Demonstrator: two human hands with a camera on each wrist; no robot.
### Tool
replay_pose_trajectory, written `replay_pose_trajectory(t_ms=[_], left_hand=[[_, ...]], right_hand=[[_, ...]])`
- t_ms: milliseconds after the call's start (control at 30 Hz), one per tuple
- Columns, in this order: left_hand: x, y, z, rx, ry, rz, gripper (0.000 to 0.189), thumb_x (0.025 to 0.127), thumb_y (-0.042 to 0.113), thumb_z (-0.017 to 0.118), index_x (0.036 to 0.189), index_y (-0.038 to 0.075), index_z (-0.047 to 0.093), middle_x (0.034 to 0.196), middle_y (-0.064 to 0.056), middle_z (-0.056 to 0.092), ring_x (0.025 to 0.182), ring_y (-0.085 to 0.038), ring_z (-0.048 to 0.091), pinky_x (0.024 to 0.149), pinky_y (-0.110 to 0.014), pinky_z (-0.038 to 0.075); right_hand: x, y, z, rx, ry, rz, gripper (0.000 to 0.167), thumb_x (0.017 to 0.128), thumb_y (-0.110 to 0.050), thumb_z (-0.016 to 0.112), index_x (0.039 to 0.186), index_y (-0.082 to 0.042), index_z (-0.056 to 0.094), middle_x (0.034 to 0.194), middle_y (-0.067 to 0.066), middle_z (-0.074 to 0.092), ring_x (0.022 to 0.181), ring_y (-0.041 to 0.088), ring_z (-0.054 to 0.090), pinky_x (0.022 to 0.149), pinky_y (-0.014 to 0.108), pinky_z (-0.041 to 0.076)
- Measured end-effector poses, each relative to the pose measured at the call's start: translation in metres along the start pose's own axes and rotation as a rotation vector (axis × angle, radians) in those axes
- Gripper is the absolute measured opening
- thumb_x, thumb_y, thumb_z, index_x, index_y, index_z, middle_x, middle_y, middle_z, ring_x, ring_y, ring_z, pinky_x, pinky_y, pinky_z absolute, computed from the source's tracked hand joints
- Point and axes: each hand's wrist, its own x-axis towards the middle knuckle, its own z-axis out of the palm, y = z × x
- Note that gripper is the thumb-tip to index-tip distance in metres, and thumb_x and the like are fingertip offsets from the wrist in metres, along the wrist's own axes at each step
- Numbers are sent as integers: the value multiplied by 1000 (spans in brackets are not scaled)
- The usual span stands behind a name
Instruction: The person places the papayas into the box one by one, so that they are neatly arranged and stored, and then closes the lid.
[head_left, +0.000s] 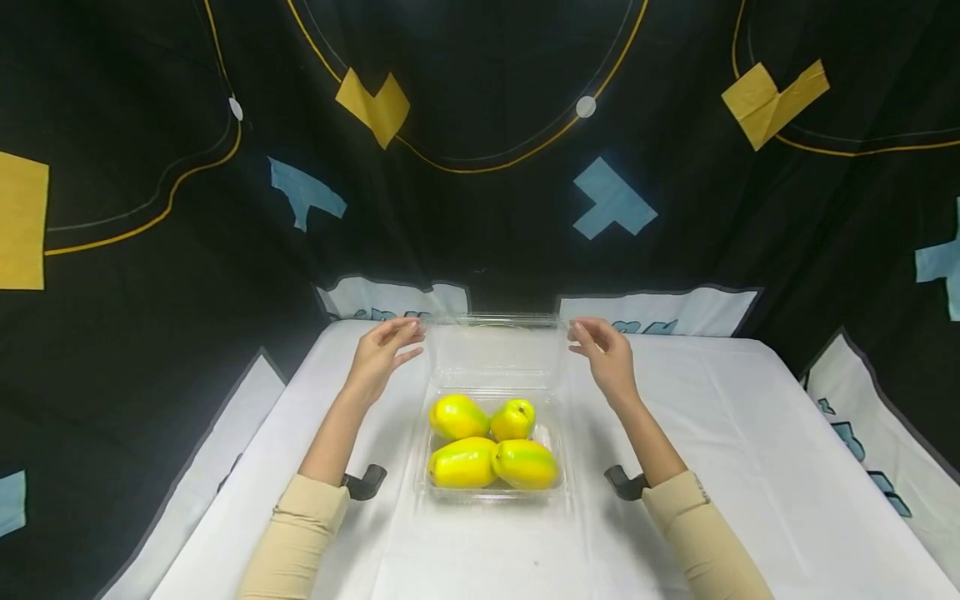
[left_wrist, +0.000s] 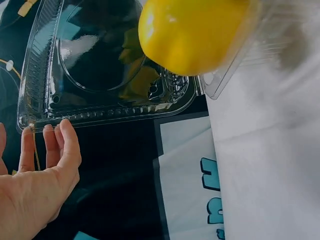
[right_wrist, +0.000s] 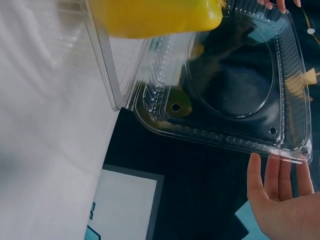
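Observation:
A clear plastic clamshell box (head_left: 564, 462) lies on the white table with its lid (head_left: 491, 354) raised, standing nearly upright at the back. Several oval yellow-green fruits (head_left: 461, 462) sit in its base in two rows; their exact kind is unclear. At the lid's upper left corner, my left hand (head_left: 381, 354) pinches the rim with its fingertips. My right hand (head_left: 609, 358) likewise pinches the upper right corner. Both wrist views show the thumb and fingers at the lid's edge, and a yellow fruit (left_wrist: 195, 35) close to the camera.
The white tablecloth (head_left: 720, 433) spreads around the box on both sides. Behind it hangs a black curtain (head_left: 480, 225) with yellow and blue tape pieces. White printed panels (head_left: 660, 310) line the table's back edge. Dark wrist straps (head_left: 365, 482) show beside the forearms.

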Motion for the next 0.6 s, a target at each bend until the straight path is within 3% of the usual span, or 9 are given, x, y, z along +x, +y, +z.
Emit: replay_pose_trajectory(t_ms=[167,300,467,600], left_hand=[[-20,0,1,12,35,33,36,87,29,64,110,2,58,108,-9,61,105,-25,57,86,-35,50],[-38,-4,5,6,64,42,37,87,28,65,106,-3,57,105,-11,60,104,-28,57,86,-35,50],[-60,-12,9,17,81,28,38,87,20,66,104,-12,55,110,-16,54,109,-32,55,90,-33,48],[-77,-19,6,116,97,-27,38,86,24,67,103,-9,58,112,-15,55,110,-31,55,99,-38,40]], right_hand=[[-22,-25,-2,-27,9,11,25,91,-20,59,103,2,62,98,14,63,88,15,63,83,28,51],[-43,-40,-1,-77,38,28,22,92,-17,58,98,5,61,94,14,63,87,12,62,90,34,48],[-61,-24,-3,-57,37,73,21,91,-18,60,92,3,62,93,11,63,92,13,59,94,40,45],[-77,-15,-5,-63,21,102,22,89,-22,63,90,-1,63,95,9,63,100,18,57,95,41,44]])
